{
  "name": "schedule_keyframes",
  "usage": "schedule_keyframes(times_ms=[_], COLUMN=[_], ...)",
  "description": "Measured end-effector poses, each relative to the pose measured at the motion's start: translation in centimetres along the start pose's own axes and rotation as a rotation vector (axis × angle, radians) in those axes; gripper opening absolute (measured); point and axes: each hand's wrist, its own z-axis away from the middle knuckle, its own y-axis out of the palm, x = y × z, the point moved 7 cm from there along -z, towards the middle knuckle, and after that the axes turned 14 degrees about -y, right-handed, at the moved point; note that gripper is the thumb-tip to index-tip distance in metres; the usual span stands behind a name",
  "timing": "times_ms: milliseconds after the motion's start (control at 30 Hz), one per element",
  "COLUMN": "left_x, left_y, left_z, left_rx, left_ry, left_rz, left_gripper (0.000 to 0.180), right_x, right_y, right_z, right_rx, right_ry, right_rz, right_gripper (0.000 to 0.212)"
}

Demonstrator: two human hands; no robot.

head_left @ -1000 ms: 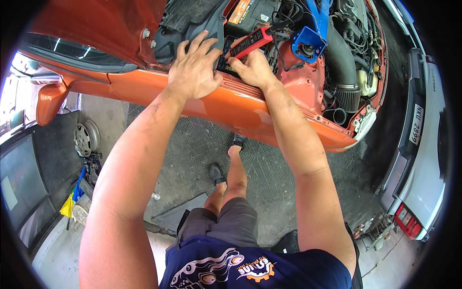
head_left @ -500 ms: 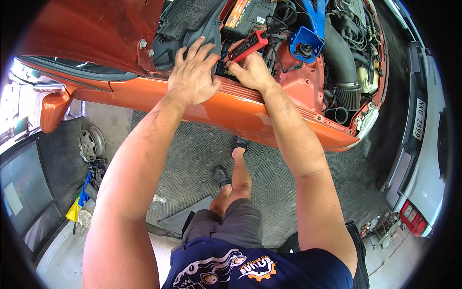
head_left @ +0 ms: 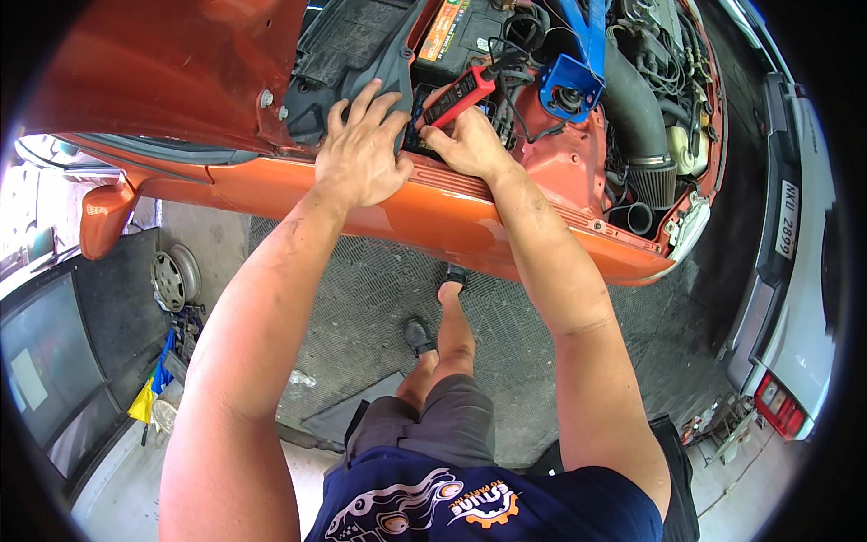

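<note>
**Both hands at the fender edge**

My left hand (head_left: 363, 154) lies flat, fingers spread, on the black cover (head_left: 361, 54); my right hand (head_left: 465, 140) pinches the red tester (head_left: 459, 97) over the orange fender (head_left: 452, 217), beside the battery (head_left: 456, 32).

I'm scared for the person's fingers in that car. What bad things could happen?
Both hands, the left hand and right hand, press into a tight gap by tangled black cables, so fingers might get pinched or snag a wire. The red tester rests loosely near the battery and could slip down.
</note>
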Motion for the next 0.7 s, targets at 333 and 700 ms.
schedule_keyframes(times_ms=[333, 700], left_x=[-0.1, -0.1], left_y=[0.0, -0.1], left_z=[-0.1, -0.1], left_rx=[0.025, 0.011], left_ry=[-0.009, 0.005], left_rz=[-0.026, -0.001], left_gripper=[0.057, 0.057], right_x=[-0.5, -0.1], right_y=[-0.1, -0.6], right_z=[0.1, 0.2], right_rx=[-0.003, -0.055], right_ry=[0.019, 0.017], right_rz=[0.050, 0.091], right_gripper=[0.030, 0.030])
